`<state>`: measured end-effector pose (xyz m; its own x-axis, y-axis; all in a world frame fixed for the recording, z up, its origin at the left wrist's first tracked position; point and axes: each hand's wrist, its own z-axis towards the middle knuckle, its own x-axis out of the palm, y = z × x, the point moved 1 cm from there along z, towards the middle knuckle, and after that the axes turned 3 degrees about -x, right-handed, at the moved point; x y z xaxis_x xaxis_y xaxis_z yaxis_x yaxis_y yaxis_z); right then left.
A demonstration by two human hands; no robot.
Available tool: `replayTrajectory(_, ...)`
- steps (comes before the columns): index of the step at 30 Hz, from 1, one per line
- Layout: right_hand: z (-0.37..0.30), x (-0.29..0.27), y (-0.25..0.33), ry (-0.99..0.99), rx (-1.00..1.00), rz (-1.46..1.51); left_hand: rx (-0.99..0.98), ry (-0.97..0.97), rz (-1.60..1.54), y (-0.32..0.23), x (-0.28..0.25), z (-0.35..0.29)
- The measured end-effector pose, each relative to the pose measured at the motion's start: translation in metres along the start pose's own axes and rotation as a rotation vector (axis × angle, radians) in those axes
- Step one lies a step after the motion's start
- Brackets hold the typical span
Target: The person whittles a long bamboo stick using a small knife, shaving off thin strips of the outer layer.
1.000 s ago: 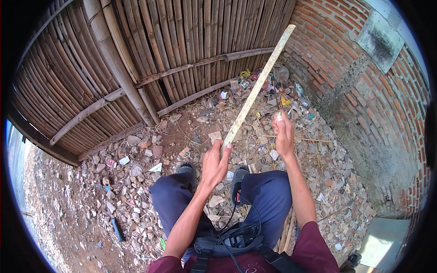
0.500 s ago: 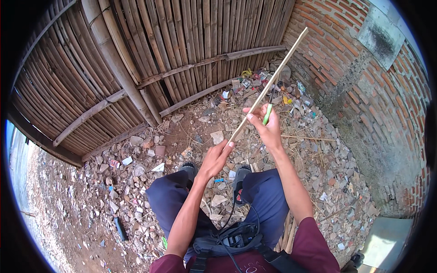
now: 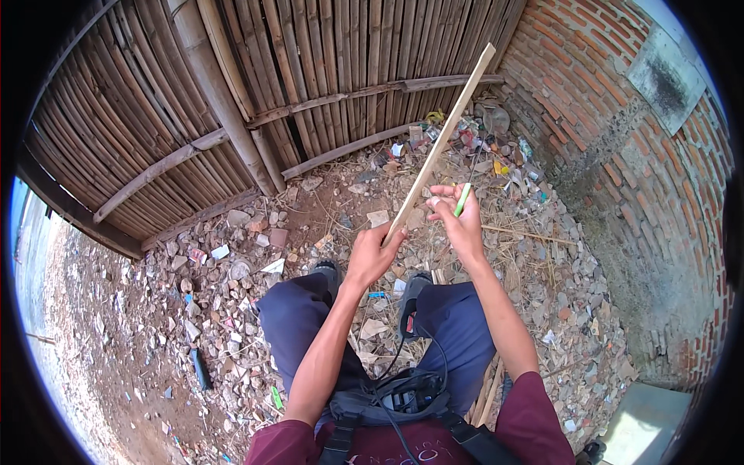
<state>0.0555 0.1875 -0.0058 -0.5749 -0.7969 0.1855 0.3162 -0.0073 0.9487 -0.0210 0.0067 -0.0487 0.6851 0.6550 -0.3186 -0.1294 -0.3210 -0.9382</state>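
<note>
A long pale strip of split bamboo or wood (image 3: 446,132) slants up and away to the right. Its near end is gripped by my left hand (image 3: 372,256), fingers wrapped round it. Just right of the strip, apart from it, my right hand (image 3: 461,221) holds a green-handled knife (image 3: 463,200) against the palm. The knife's thin dark blade points up and away, hard to make out against the rubble. The thumb and forefinger of that hand curl loosely with nothing visible between them.
Stones, litter and dry straw cover the ground (image 3: 232,310). A bamboo-slat wall (image 3: 333,54) stands ahead, a brick wall (image 3: 620,170) on the right. A dark oblong object (image 3: 200,369) lies at the left. Pale sticks (image 3: 487,395) lie beside my right leg.
My right hand has come off the strip, keeping the knife. The strip's far end has swung left and stands steeper, still in my left hand.
</note>
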Motion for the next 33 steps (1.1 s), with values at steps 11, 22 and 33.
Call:
replayTrajectory(11,-0.008,-0.002,-0.006,0.532,-0.412,-1.115,0.181,-0.349,0.248,0.027,0.003,0.007)
replayTrajectory(22,-0.015,-0.003,-0.006,0.537,-0.499,-1.164,0.156,-0.276,0.181,0.006,0.001,-0.007)
replayTrajectory(33,-0.018,-0.008,-0.011,0.546,-0.494,-1.195,0.187,-0.337,0.261,0.010,0.011,-0.005)
